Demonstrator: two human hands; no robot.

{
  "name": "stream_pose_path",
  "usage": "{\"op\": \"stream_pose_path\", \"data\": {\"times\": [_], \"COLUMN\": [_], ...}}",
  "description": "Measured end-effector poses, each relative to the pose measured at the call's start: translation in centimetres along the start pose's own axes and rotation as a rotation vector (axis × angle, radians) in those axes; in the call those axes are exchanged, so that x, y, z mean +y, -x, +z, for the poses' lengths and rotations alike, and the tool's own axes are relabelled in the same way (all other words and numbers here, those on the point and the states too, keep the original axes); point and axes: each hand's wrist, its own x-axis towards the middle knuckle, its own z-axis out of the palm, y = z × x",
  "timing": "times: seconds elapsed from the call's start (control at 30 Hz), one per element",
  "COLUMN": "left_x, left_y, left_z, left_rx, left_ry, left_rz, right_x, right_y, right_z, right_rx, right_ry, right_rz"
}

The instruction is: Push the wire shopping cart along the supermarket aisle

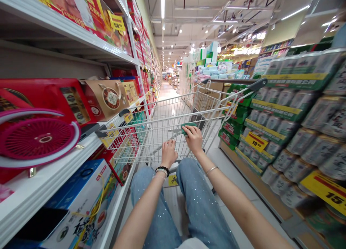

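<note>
One right hand, palm down, curled over and clamped on a green grip at the near end of a wire shopping cart. One left hand, lower and just beside it, fingers together against the cart's wires; firm hold or light rest impossible to tell. Black beaded bracelet on the left wrist, thin metal bangle on the right. Both bare forearms angled forward over sparkle-flecked denim jeans.

Cart centred in the aisle, upright on a pale tile floor. To the left, close beside it: white store shelving, red gift boxes, a pink round fan and a blue-and-white gift box. To the right: stacked silver cans in green-and-yellow cartons, with a yellow price tag on the stack. Beyond the cart, shelves of packaged goods along a long supermarket aisle; overhead, strip lights on an exposed ceiling.
</note>
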Motion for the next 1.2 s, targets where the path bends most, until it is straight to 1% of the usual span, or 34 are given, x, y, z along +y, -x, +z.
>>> {"op": "stream_pose_path", "data": {"times": [0.07,0.13,0.27,0.33,0.37,0.43,0.53,0.6,0.67,0.73,0.83,0.9,1.0,1.07,1.13,1.2], "left_x": [0.2,0.4,0.6,0.6,0.6,0.6,0.6,0.8,1.0,1.3,1.7,1.8,1.1,-0.1,-1.6,-3.1], "left_y": [0.1,0.2,0.2,0.3,0.3,0.4,0.6,0.6,0.5,0.3,0.1,0.1,0.6,1.2,1.9,2.4], "left_z": [-0.2,-0.4,-0.8,-0.8,-0.8,-0.7,-0.7,-0.8,-0.9,-1.0,-1.0,-1.0,-1.3,-1.8,-2.5,-3.0], "left_rx": [-0.003,-0.008,-0.020,-0.026,-0.025,-0.016,-0.008,-0.019,-0.031,-0.038,-0.045,-0.046,-0.030,0.021,0.098,0.126], "left_ry": [0.008,0.013,0.029,0.036,0.038,0.040,0.038,0.036,0.032,0.024,0.024,0.038,0.084,0.095,0.058,0.009], "left_rz": [-0.010,-0.017,-0.022,-0.024,-0.024,-0.021,-0.017,-0.018,-0.022,-0.028,-0.028,-0.018,-0.012,-0.061,-0.150,-0.204], "right_x": [0.0,-0.2,-1.0,-1.3,-1.4,-1.5,-1.5,-1.3,-1.2,-1.1,-1.0,-1.0,-1.1,-1.1,-1.2,-1.4], "right_y": [0.0,1.2,4.7,5.6,5.7,5.0,2.6,1.1,0.4,0.6,2.1,3.2,4.4,4.4,3.7,2.4], "right_z": [0.4,1.1,2.0,1.8,1.6,1.0,0.2,0.1,0.5,1.0,1.6,1.6,1.0,0.6,0.3,0.3], "right_rx": [0.009,-0.019,-0.143,-0.190,-0.190,-0.132,0.000,0.043,0.042,0.012,-0.058,-0.111,-0.184,-0.194,-0.158,-0.095], "right_ry": [0.030,0.043,0.017,-0.015,-0.034,-0.066,-0.074,-0.056,-0.031,-0.011,-0.002,-0.006,-0.020,-0.030,-0.034,-0.029], "right_rz": [-0.029,-0.043,-0.020,-0.007,0.005,0.038,0.064,0.055,0.048,0.051,0.069,0.075,0.052,0.024,0.002,-0.005]}}
